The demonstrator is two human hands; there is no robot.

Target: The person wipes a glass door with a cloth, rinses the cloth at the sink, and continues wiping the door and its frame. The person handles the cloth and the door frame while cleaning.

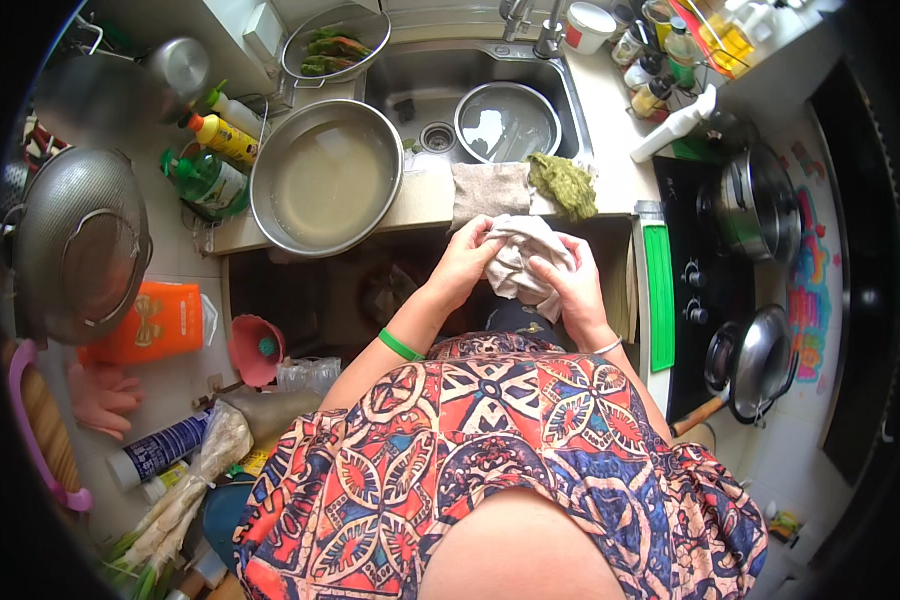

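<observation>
Between both hands, just in front of the counter edge, a bunched whitish cloth (523, 258) is held up. My left hand (462, 262) grips its left side with bent fingers; a green band circles that wrist. On the other side my right hand (577, 287) has its thumb pressed over the cloth, and a thin bangle shows at the wrist. Right behind the hands a grey-beige cloth (490, 190) hangs over the sink's front edge, beside a crumpled olive-green cloth (564, 184). A round metal bowl of water (508, 122) sits in the steel sink (410, 88).
Left of the sink stands a large metal basin of cloudy water (327, 178), its rim near the counter edge. Behind it is a colander (336, 45) with green vegetables. Bottles (654, 95) crowd the right corner. A stove (692, 270) with pots lies to the right.
</observation>
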